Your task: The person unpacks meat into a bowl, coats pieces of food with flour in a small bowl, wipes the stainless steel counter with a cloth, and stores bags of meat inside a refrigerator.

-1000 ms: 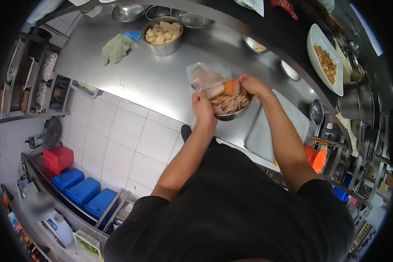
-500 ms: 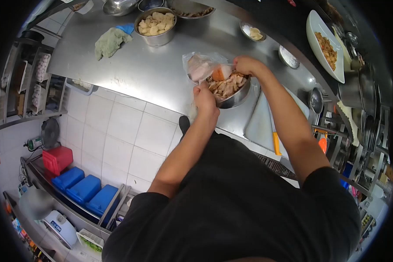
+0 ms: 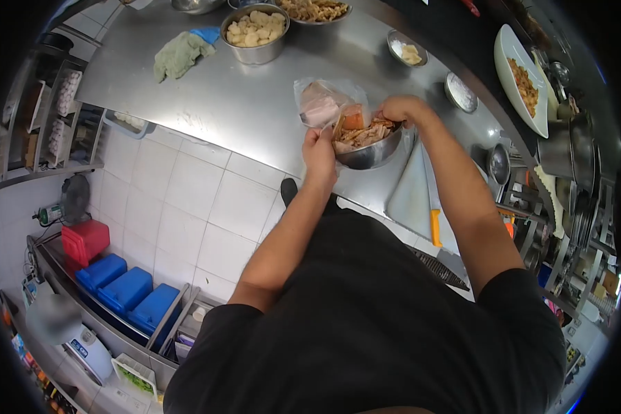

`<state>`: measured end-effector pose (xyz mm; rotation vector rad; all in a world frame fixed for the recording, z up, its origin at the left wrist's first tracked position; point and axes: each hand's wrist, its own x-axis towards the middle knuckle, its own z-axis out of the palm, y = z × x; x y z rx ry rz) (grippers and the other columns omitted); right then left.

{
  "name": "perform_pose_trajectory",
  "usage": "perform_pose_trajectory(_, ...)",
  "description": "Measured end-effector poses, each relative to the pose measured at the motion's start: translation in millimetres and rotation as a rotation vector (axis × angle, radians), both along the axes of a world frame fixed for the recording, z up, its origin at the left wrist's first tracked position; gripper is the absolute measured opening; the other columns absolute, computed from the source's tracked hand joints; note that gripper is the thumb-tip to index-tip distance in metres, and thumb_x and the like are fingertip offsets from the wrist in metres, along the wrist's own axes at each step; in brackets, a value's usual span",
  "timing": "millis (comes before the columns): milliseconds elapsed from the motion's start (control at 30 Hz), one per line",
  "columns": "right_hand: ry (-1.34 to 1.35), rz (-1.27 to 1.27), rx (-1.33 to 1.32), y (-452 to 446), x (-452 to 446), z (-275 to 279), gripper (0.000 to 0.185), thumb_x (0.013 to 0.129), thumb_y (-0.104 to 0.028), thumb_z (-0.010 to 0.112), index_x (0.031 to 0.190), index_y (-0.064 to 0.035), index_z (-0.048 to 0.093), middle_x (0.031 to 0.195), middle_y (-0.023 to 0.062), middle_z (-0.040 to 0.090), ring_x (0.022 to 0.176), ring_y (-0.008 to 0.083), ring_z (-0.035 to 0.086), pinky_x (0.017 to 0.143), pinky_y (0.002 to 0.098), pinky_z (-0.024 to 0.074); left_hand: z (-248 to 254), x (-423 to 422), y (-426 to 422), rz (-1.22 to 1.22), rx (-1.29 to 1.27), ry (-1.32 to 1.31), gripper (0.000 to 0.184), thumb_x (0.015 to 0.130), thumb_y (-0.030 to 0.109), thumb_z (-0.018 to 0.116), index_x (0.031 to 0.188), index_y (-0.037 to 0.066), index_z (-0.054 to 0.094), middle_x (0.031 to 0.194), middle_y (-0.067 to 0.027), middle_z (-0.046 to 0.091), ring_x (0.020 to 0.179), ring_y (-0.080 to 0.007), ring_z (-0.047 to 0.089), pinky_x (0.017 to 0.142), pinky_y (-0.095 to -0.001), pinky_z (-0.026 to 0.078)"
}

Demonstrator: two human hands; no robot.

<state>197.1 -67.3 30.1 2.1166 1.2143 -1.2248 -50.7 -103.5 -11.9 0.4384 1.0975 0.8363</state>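
A clear plastic bag (image 3: pixel 355 91) lies around a pale pink block of meat (image 3: pixel 319 109) and an orange-brown piece (image 3: pixel 354 117). Just in front of them sits a steel bowl (image 3: pixel 369 157) heaped with sliced brown-pink meat (image 3: pixel 359 136). My left hand (image 3: pixel 319 148) is closed, pinching the bag's edge at the bowl's left side. At the bowl's far right rim, my right hand (image 3: pixel 401 109) is closed too, its fingertips pinching the other side of the bag; they are partly hidden.
Right of the bowl, a yellow-handled knife (image 3: pixel 435 228) rests on a white cutting board (image 3: pixel 410 193). Behind are a steel pot of pale chunks (image 3: pixel 255 52), a green cloth (image 3: pixel 179 56) and small bowls (image 3: pixel 460 93). A white dish of food (image 3: pixel 504 65) stands on the right-hand shelf.
The view has shifted slightly, showing more of the food bowl at the back. Both hands stay at the bag and bowl, with the bag's edge less stretched between them.
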Motion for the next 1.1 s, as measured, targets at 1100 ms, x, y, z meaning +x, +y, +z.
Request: perform_pose_trajectory(1100, -0.197, 0.122, -0.096, 41, -25, 105, 0.023, 0.079, -0.019, 0.062, 0.085, 0.0017, 0.071, 0.083, 0.0153, 0.069, 0.065, 0.0255, 0.065, 0.055, 0.0389, 0.0523, 68, -2, -6, 0.056, 0.101, -0.023, 0.022, 0.101, 0.017, 0.053, 0.082, 0.007, 0.051, 0.073, 0.0023, 0.049, 0.067, -0.007, 0.041, 0.061, -0.0267, 0.038)
